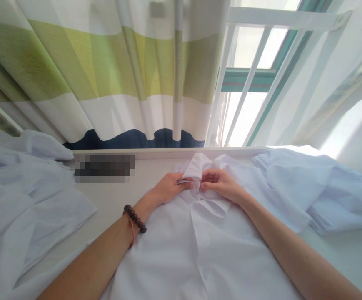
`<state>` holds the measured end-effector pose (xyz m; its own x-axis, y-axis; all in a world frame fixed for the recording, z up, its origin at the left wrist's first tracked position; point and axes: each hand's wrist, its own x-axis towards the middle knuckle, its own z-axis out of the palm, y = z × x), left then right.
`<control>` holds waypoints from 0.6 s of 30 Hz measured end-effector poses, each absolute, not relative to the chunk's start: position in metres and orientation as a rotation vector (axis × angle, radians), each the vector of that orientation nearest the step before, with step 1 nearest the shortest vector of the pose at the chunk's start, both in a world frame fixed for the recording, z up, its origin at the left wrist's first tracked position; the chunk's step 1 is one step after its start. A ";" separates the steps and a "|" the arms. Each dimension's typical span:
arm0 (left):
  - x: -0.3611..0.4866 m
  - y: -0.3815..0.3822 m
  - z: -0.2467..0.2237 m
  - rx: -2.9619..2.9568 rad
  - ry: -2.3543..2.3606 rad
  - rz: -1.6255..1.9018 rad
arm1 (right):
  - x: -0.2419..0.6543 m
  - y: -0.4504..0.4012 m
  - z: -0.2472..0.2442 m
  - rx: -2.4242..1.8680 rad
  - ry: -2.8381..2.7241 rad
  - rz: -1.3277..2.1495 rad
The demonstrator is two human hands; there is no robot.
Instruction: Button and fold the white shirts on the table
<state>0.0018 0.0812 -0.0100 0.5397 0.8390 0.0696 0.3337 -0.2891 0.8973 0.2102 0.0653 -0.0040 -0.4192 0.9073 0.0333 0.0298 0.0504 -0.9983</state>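
Note:
A white shirt (165,246) lies front up before me, its collar (195,166) at the far end and its front placket running down toward me. My left hand (172,186) pinches the collar area from the left, its fingertips partly under the fabric. From the right, my right hand (220,183) has its fingers curled, thumb and forefinger closed on the shirt's neck edge. Both hands nearly meet at the top of the placket. Any button there is too small to make out. Dark beads circle my left wrist.
White garments lie heaped at the left (27,200). Folded white clothes (340,196) are stacked at the right. A blurred-out dark object (104,167) rests on the white surface near its raised back edge (156,154). Beyond hang a green-and-white curtain (106,71) and white railings (252,79) by a window.

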 end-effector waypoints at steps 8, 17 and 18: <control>0.002 0.081 -0.009 1.872 0.954 0.686 | 0.209 0.063 -0.002 -0.998 -1.595 1.463; 0.002 0.080 -0.006 1.879 0.931 0.686 | 0.213 0.066 -0.005 -0.960 -1.627 1.544; 0.002 0.079 -0.006 1.895 0.936 0.685 | 0.214 0.066 -0.005 -0.960 -1.635 1.551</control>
<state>0.0023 0.0793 -0.0055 0.5621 0.8224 0.0873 0.3317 -0.3209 0.8871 0.2138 0.0664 -0.0054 -0.4979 0.8672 -0.0134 0.0593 0.0186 -0.9981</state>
